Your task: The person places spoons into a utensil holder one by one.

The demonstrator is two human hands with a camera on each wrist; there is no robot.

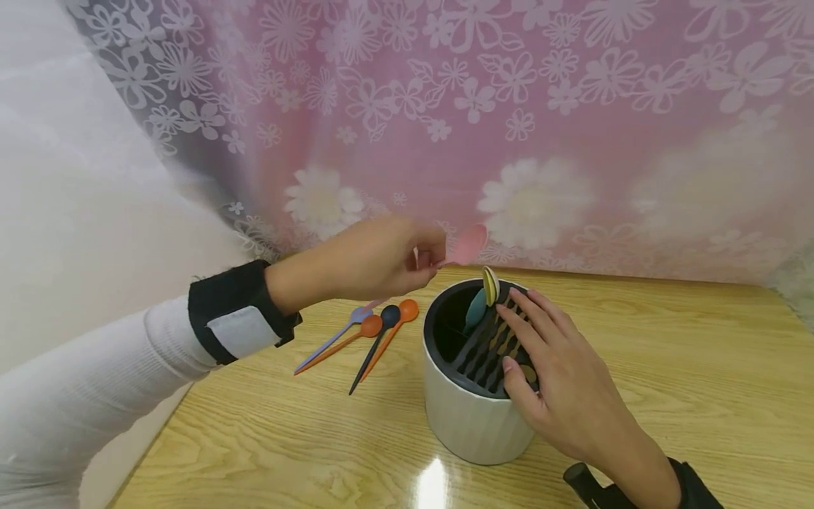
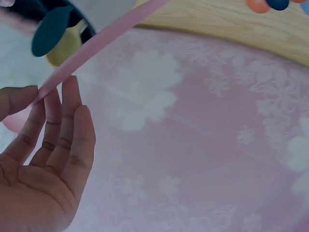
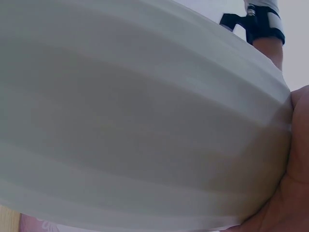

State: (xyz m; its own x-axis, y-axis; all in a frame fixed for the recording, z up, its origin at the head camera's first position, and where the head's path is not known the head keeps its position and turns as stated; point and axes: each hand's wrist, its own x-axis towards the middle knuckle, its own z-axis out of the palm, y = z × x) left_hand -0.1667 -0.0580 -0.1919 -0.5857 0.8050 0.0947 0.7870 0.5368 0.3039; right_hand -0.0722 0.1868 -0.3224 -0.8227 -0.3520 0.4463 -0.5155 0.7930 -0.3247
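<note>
My left hand (image 1: 375, 258) pinches a pink spoon (image 1: 469, 245) by its handle, its bowl end pointing right above the back of a white ribbed utensil holder (image 1: 477, 431). In the left wrist view, the thumb and fingertips meet on the pink handle (image 2: 104, 41). A teal spoon (image 1: 475, 311) and a yellow spoon (image 1: 490, 284) stand in the holder, bowls up. Across the holder's black slotted top (image 1: 486, 353) rest the extended fingers of my right hand (image 1: 572, 382). In the right wrist view, the holder's white wall (image 3: 145, 111) fills most of the picture.
Left of the holder, on the wooden table (image 1: 668, 353), lie a lavender spoon (image 1: 361, 316), a dark blue spoon (image 1: 390, 316), an orange spoon (image 1: 371, 325) and another orange spoon (image 1: 408, 310). A pink flowered cloth (image 1: 407, 141) hangs behind the table's back edge.
</note>
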